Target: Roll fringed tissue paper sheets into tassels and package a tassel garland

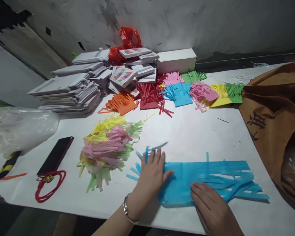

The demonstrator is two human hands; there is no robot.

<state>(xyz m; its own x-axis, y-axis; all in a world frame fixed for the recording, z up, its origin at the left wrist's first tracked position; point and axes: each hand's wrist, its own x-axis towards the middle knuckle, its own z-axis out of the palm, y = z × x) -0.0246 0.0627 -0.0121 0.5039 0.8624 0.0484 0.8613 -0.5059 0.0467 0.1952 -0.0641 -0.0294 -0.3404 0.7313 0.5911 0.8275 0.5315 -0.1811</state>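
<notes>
A blue tissue sheet [178, 183] lies flat near the table's front edge, its right end cut into long strips that spread to the right. More blue strips stick out past its left end. My left hand [153, 173], with a silver bracelet at the wrist, rests with fingers spread on the left end of the sheet. On the sheet's lower middle lies my right hand [208, 205], its fingers flat and side by side, with nothing visible in them. To the left of my left hand sits a pile of yellow, pink and green fringed paper [108, 144].
Folded fringed papers [182, 98] in several colours line the back. Behind are stacked white packets [66, 88] and a white box [177, 60]. A phone [55, 155] with a red cord and a plastic bag [22, 127] lie left; a brown bag [272, 114] covers the right edge.
</notes>
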